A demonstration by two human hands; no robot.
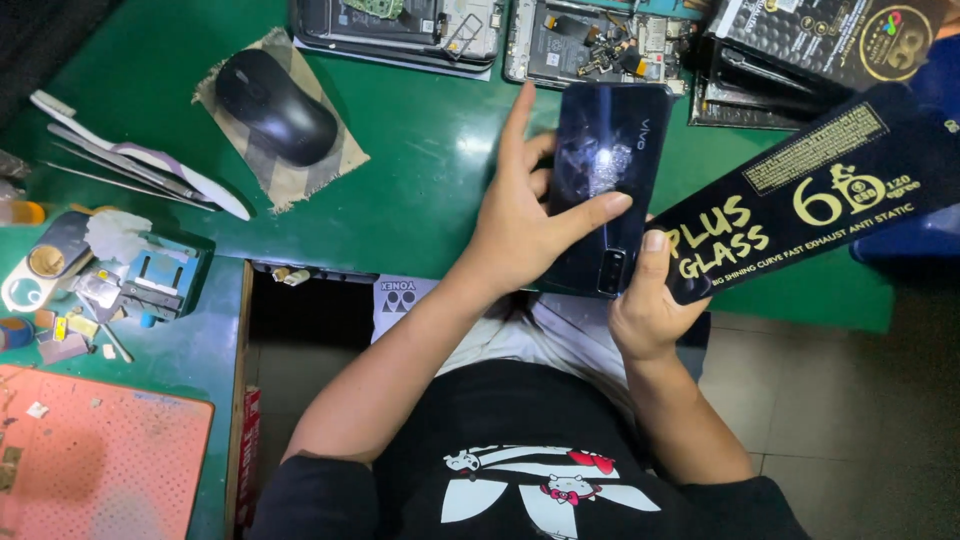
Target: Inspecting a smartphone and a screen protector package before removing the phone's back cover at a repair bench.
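A dark phone [607, 180] is gripped by the left hand [520, 225], back side up, thumb laid across it. The phone's lower end and a long black package [810, 195] are both clasped by the right hand [650, 300]. Beyond the hands, opened phones [500, 35] are seen on the green table [420, 150]; a mouse [275, 105] lies far left.

One view only, a head-worn camera looking steeply down the person's chest and forearms, close in. The left hand [515, 235] and right hand [645, 305] sit near centre frame, the dark phone [605, 185] between the fingers. Beyond the fingertips runs the green table [420, 140]; left of them, a black mouse [275, 105]; below the wrists, bare floor [850, 400].
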